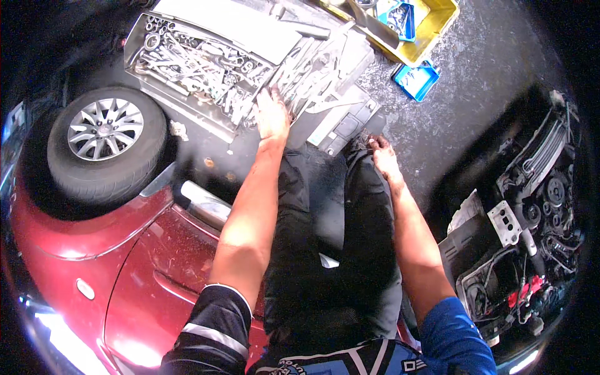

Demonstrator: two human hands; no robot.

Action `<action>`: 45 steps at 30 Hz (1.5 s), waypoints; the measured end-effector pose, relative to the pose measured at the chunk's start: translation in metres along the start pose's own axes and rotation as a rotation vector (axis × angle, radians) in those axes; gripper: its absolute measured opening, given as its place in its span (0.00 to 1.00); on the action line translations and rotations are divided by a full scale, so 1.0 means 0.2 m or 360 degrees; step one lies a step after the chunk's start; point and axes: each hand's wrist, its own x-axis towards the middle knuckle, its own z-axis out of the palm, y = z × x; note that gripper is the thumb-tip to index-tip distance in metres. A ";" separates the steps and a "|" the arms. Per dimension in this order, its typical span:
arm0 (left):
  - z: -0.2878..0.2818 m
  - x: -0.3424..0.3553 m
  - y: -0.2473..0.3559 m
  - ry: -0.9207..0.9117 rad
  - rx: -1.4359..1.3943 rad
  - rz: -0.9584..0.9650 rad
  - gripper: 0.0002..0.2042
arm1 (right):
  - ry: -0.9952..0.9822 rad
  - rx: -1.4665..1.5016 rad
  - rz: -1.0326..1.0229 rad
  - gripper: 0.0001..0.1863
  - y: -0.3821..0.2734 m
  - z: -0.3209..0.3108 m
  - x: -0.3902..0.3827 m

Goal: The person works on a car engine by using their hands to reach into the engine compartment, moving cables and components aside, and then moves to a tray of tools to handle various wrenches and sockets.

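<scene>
My left hand [272,119] reaches to the right edge of an open metal drawer [181,100], its fingers stretched out beside the tools. Loose wrenches [212,65], with ring ends and sockets among them, fill this drawer. Just right of the hand lies a pile of long metal tools [312,72]. My right hand [385,159] is by my right knee, near the corner of a grey case [353,122]. Its darkened fingers are curled together, and whatever may be between them cannot be made out.
A wheel [106,134] stands at left above a red car panel [156,269]. An engine bay [531,231] is at right. At the top are a hammer [300,26], a yellow tray [431,44] and a small blue tray [417,81] on the dark floor [475,75].
</scene>
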 end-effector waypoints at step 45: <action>0.29 -0.91 -0.55 -0.0520 -0.1244 -0.0588 0.21 | -0.0078 -0.0326 -0.0218 0.23 0.05 0.20 0.02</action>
